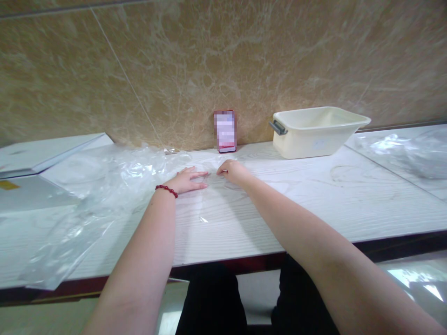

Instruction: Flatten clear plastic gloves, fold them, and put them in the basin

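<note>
My left hand (190, 180) lies flat with its fingers spread, pressing on a clear plastic bag (201, 204) on the white wood-grain table (223, 237). A red bead bracelet (166, 189) circles that wrist. Just to its right, my right hand (231, 170) has thumb and fingertips pinched together at the clear plastic; the bit between them is too thin to make out fully. The sheet's edges are hard to follow against the pale tabletop.
A heap of clear plastic bags (129, 172) spreads across the left, beside a white box (52, 158). A phone (226, 131) leans on the marbled wall. Back right stands a cream plastic bin (310, 139) with a grey handle; more clear plastic (419, 153) lies beyond it.
</note>
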Demonstrator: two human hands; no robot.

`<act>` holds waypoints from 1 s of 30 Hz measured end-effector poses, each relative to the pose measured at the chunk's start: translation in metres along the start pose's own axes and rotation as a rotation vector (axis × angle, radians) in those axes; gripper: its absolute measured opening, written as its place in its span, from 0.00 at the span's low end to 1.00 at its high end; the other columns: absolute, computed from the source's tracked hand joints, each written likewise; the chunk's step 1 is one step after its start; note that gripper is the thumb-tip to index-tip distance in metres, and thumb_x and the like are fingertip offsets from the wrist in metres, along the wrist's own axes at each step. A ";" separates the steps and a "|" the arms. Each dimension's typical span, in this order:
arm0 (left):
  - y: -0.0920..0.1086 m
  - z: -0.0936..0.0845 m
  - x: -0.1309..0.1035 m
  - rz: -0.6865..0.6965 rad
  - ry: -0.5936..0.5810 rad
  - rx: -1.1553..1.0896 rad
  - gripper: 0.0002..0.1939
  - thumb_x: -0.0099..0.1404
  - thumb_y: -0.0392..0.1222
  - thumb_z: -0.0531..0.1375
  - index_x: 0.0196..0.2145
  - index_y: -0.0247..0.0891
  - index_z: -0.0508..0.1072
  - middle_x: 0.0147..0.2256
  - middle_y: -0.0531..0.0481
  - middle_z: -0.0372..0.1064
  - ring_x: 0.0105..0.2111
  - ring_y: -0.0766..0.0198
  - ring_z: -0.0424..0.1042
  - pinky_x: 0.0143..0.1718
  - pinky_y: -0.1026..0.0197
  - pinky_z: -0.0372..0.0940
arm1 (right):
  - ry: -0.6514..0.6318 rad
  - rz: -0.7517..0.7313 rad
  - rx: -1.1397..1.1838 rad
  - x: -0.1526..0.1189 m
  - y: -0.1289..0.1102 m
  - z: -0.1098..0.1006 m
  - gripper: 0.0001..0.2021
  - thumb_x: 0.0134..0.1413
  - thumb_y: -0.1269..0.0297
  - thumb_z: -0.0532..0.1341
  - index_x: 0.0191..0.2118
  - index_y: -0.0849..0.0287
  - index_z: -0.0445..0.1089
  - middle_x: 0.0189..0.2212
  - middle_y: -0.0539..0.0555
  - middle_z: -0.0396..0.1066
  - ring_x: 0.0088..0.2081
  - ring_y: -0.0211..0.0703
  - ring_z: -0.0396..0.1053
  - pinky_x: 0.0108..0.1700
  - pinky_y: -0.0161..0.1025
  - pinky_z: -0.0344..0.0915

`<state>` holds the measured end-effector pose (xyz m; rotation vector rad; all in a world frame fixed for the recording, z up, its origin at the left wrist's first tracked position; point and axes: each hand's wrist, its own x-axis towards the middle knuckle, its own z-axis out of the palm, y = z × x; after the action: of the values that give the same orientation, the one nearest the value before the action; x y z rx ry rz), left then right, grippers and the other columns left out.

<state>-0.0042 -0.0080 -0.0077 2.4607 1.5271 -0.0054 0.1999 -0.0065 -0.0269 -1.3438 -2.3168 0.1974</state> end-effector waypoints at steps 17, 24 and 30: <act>-0.003 0.002 0.002 -0.006 -0.052 0.031 0.29 0.51 0.65 0.45 0.49 0.56 0.57 0.57 0.52 0.41 0.56 0.47 0.36 0.51 0.44 0.34 | -0.024 0.125 -0.048 -0.001 -0.001 -0.002 0.13 0.46 0.73 0.53 0.36 0.56 0.71 0.35 0.51 0.69 0.36 0.36 0.64 0.39 0.28 0.56; -0.002 0.001 0.001 -0.006 -0.050 0.033 0.30 0.50 0.65 0.45 0.49 0.56 0.58 0.57 0.51 0.43 0.56 0.48 0.38 0.51 0.46 0.35 | 0.031 0.177 -0.049 -0.003 0.002 -0.005 0.11 0.45 0.73 0.53 0.32 0.57 0.72 0.32 0.52 0.67 0.34 0.36 0.64 0.38 0.29 0.57; -0.003 0.001 0.001 0.004 -0.056 0.024 0.30 0.50 0.65 0.45 0.49 0.56 0.58 0.57 0.51 0.42 0.56 0.48 0.37 0.51 0.45 0.35 | 0.065 0.219 -0.050 -0.004 0.004 -0.007 0.12 0.45 0.74 0.52 0.32 0.58 0.71 0.33 0.54 0.67 0.36 0.37 0.64 0.40 0.30 0.56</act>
<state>-0.0060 -0.0059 -0.0095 2.4608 1.5075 -0.0921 0.2083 -0.0086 -0.0230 -1.6053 -2.1322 0.1623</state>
